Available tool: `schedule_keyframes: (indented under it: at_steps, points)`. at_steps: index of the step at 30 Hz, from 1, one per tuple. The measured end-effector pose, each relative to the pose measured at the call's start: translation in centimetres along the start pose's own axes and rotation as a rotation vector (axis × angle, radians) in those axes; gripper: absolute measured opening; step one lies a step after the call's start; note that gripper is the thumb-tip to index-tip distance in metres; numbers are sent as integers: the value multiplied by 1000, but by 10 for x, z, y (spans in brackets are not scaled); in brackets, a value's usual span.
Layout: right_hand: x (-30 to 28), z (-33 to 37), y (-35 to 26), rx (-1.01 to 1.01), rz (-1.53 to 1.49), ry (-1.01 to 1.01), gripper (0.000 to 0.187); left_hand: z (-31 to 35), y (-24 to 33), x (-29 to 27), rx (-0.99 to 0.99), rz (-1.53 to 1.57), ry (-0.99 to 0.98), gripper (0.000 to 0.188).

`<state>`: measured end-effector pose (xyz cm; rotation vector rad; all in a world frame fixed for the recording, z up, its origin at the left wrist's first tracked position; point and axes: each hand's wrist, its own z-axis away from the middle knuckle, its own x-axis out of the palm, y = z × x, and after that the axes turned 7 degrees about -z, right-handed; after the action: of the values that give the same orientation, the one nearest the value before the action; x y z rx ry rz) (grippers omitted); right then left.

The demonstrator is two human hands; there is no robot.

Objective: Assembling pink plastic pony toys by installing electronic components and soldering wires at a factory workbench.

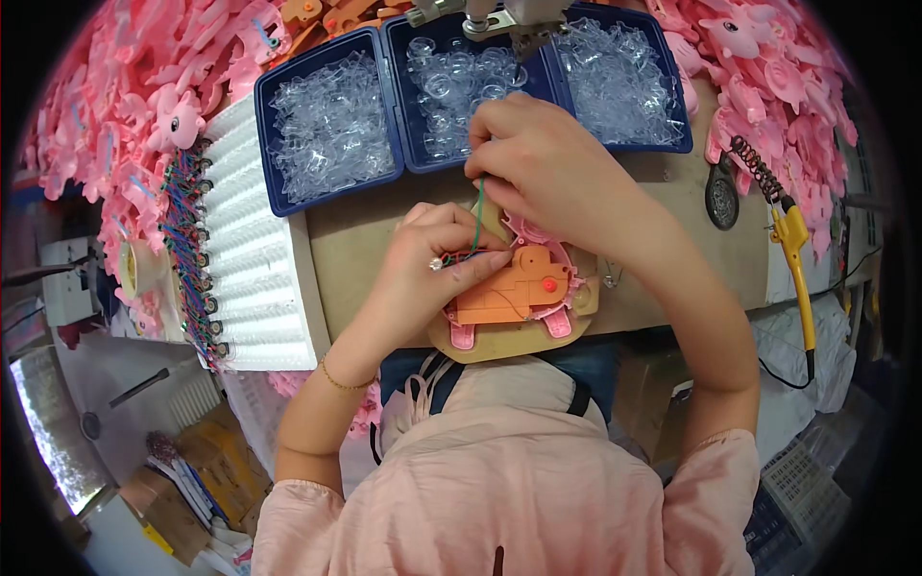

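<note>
In front of me a pink toy shell (555, 321) lies on a tan board (499, 351), with an orange plastic gear housing (495, 296) set in it. My left hand (423, 264) is closed in a pinch at the housing's upper left edge, on thin wires. A small clear bulb-like piece (437, 264) sticks out beside its fingers. Above the shell, my right hand (547, 168) pinches a green wire (479, 216), which runs taut down to the left fingertips. The fingers partly hide the wires' ends.
Blue bins (288, 209) of clear plastic parts stand behind, under a metal machine head (499, 24). A white ridged tray (254, 259) with bundled wires (187, 240) is at left. A yellow soldering iron (793, 250) hangs at right. Pink toy parts (106, 86) are heaped on both sides.
</note>
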<state>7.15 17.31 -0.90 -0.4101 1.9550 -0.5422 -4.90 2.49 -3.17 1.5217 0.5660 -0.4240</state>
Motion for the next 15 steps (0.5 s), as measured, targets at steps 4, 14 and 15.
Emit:
schedule_keyframes:
  at_steps: [4,14,15]
  points:
    - [-11,14,-4,12,74,9,11,-1,0,-1,-32,71,-25,16]
    - [-37,27,-11,788,-697,-268,13,-11,4,-8,146,-183,1,13]
    - [-37,25,-10,885,-854,-272,16,-11,2,-9,123,-179,25,12]
